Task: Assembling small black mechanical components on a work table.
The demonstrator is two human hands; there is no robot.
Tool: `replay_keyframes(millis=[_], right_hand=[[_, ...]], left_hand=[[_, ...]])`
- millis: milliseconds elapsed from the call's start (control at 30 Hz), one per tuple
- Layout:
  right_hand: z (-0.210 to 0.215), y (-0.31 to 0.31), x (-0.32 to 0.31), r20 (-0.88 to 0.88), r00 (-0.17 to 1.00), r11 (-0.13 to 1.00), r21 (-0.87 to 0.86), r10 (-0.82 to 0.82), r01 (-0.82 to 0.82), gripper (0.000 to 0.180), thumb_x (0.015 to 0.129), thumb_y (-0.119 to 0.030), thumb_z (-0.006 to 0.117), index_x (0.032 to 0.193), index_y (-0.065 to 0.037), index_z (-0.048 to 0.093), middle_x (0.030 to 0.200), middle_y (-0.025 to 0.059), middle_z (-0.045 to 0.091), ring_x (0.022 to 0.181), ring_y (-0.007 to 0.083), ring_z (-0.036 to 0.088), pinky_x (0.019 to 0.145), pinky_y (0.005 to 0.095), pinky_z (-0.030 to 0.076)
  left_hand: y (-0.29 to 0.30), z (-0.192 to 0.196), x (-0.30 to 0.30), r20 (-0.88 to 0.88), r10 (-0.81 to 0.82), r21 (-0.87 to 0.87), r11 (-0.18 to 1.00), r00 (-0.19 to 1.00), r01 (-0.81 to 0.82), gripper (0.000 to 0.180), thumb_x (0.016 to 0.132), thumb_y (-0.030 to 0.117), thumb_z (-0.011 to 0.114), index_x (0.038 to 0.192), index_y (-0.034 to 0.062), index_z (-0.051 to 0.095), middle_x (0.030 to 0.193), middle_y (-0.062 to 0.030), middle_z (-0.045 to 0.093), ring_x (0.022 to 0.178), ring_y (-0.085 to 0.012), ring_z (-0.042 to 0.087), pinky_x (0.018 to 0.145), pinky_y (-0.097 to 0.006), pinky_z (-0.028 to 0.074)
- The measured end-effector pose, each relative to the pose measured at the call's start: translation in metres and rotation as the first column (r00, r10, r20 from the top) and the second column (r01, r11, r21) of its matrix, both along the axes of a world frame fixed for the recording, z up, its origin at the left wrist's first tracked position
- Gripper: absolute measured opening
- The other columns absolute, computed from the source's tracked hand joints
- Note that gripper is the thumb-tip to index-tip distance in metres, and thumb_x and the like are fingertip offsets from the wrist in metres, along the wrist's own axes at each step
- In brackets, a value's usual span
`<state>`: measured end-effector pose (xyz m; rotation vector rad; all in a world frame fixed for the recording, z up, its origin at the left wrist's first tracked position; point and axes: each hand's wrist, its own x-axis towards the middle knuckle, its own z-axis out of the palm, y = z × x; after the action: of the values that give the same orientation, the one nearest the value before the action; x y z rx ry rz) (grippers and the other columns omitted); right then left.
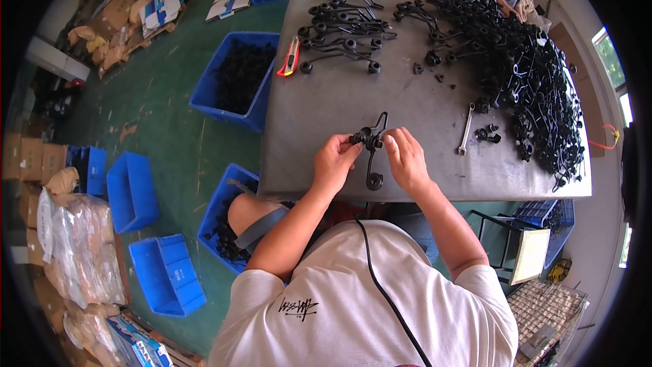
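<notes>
A black bent rod point(370, 162) with a clamp-like fitting in its middle and a round end sits between my hands, just above the near part of the table. My left hand point(333, 162) pinches the fitting from the left, thumb and fingers closed on it. From the right, my right hand point(409, 162) closes on the fitting's other side, its fingertips partly hidden. To the right, a steel wrench point(466, 129) lies on the table beside some small black clamp pieces point(487, 134).
A large heap of black rods point(536, 88) covers the table's right side. Similar rods point(346, 27) lie in rows at the far left, near a red utility knife point(288, 58). Blue bins point(204, 95) stand on the floor. Two other people work across the table point(305, 109).
</notes>
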<state>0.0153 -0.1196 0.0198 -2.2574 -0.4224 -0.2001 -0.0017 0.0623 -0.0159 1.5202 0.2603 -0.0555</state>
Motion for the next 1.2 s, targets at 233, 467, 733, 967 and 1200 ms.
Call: replay_keyframes(millis=[233,467,733,967,1200], right_hand=[[-0.005,-0.007,0.002,-0.089,0.995,0.999,0.023,0.044,-0.042,0.033,0.105,-0.029,0.047,0.086,-0.003,0.056,0.082,0.0167,0.059,0.078,0.0395,0.058,0.072,0.0463,0.045],[0.003,-0.006,0.007,-0.069,0.977,0.968,-0.137,0.203,-0.211,0.028,0.099,-0.028,0.057,0.089,-0.002,0.057,0.082,0.0187,0.060,0.078,0.0410,0.060,0.070,0.0490,0.047],[0.000,-0.006,0.007,-0.401,0.916,0.998,-0.063,-0.004,-0.024,0.028,0.098,-0.029,0.058,0.090,-0.002,0.057,0.088,0.0176,0.063,0.082,0.0407,0.062,0.072,0.0513,0.048],[-0.008,0.005,-0.002,-0.099,0.995,0.996,-0.089,-0.006,-0.003,0.027,0.100,-0.028,0.056,0.086,-0.004,0.056,0.085,0.0160,0.062,0.080,0.0387,0.062,0.072,0.0487,0.048],[-0.020,0.007,-0.006,0.025,0.995,0.990,-0.106,-0.096,0.098,0.030,0.104,-0.030,0.048,0.092,-0.003,0.052,0.089,0.0177,0.061,0.084,0.0385,0.062,0.071,0.0496,0.047]], left_hand=[[0.000,0.003,-0.001,-0.005,0.002,-0.025,1.000,1.000,-0.002,0.028,0.091,0.018,0.074,0.111,-0.0004,0.066,0.090,-0.0034,0.071,0.069,-0.0060,0.059,0.058,-0.023,0.049],[0.002,0.003,-0.002,0.021,0.014,-0.033,0.999,1.000,-0.013,0.027,0.091,0.018,0.074,0.109,-0.0005,0.066,0.089,-0.0033,0.070,0.067,-0.0060,0.059,0.057,-0.023,0.049],[-0.005,0.010,-0.002,0.002,-0.012,0.005,1.000,1.000,0.012,0.029,0.091,0.018,0.074,0.112,-0.0005,0.065,0.090,-0.0038,0.070,0.068,-0.0062,0.060,0.058,-0.023,0.049],[0.000,-0.008,-0.002,0.026,-0.004,0.009,1.000,1.000,0.004,0.031,0.093,0.018,0.073,0.115,-0.0012,0.063,0.096,-0.0050,0.070,0.076,-0.0065,0.061,0.059,-0.022,0.049],[-0.014,0.003,-0.005,0.063,0.058,0.019,0.998,0.996,-0.059,0.032,0.092,0.015,0.073,0.116,-0.0025,0.061,0.100,-0.0079,0.071,0.082,-0.0106,0.066,0.064,-0.026,0.052]])
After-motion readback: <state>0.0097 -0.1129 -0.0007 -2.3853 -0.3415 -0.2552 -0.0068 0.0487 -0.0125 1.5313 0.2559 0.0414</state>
